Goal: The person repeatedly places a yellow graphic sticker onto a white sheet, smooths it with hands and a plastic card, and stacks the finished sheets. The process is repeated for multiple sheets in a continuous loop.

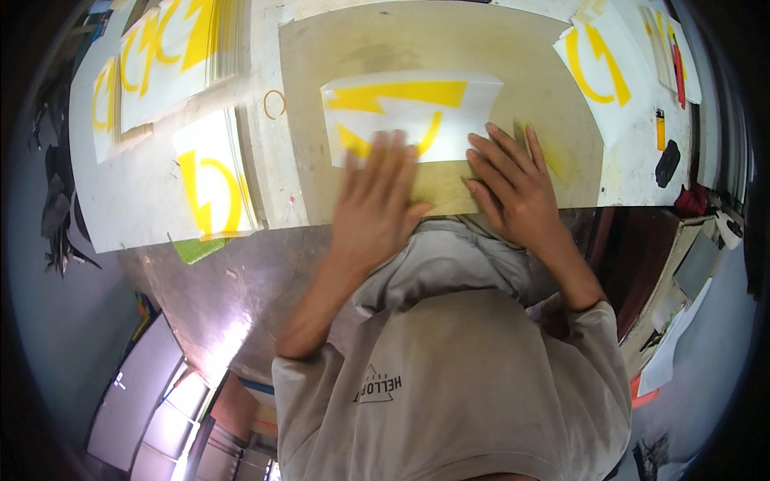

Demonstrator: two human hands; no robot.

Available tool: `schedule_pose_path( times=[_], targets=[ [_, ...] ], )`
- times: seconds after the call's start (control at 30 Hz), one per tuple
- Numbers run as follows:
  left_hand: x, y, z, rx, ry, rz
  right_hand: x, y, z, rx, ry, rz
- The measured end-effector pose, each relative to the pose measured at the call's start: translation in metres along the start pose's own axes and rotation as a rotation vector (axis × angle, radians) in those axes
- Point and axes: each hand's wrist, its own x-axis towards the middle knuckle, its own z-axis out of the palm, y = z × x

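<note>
A white sheet [393, 116] with yellow shapes lies on the tan mat [465, 40], in the middle of the table [265, 56], directly in front of the person. Its long side runs left to right; 1 jagged yellow shape spans the far part, and a curved band crosses the near part.

The left hand [375, 196] is palm down and flat, its 4 fingers stretched forward close together, thumb out to the right. The fingertips overlap the sheet's near edge and cover part of the yellow curve; they are blurred, so their exact contact is hard to judge. The right hand [517, 184] is also palm down, fingers loosely spread and thumb apart, with the leading fingertips over the sheet's near right corner. A yellow smear [561, 164] marks the mat just to its right.

To the left, a thick stack [164, 60] of similar sheets stands at the far side, and a smaller pile [212, 172] lies nearer, with a green piece [199, 250] jutting out below the table edge. To the right are more printed sheets [593, 68], a red pen [679, 76], a yellow lighter [660, 130] and a black object [666, 163]. The person wears a grey shirt [481, 385].
</note>
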Motion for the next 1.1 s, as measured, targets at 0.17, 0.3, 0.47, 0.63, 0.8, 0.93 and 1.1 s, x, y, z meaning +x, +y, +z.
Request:
schedule_pose_path(
  times=[0.17, 0.3, 0.47, 0.63, 0.8, 0.93, 1.1],
  targets=[
    [0.008, 0.032, 0.027, -0.135, 0.061, -0.04, 0.039, -0.006, -0.025, 0.072, 0.168, -0.084],
    [0.009, 0.033, 0.03, -0.079, 0.123, -0.044, 0.101, 0.014, -0.011, 0.101, 0.145, -0.151],
    [0.015, 0.011, 0.03, 0.001, 0.133, 0.011, 0.13, 0.039, 0.013, 0.069, 0.173, -0.176],
    [0.043, -0.004, 0.0, 0.047, 0.1, -0.037, 0.124, 0.044, 0.033, -0.07, 0.133, -0.065],
    [0.048, -0.024, 0.002, 0.101, -0.018, -0.058, 0.099, -0.011, 0.041, -0.239, 0.064, -0.081],
    [0.051, -0.025, 0.001, 0.019, 0.033, -0.06, 0.076, 0.004, 0.033, -0.175, -0.063, 0.06],
    [0.051, -0.015, -0.001, 0.165, 0.012, -0.097, 0.017, 0.041, -0.014, -0.257, 0.145, 0.291]
  ],
)
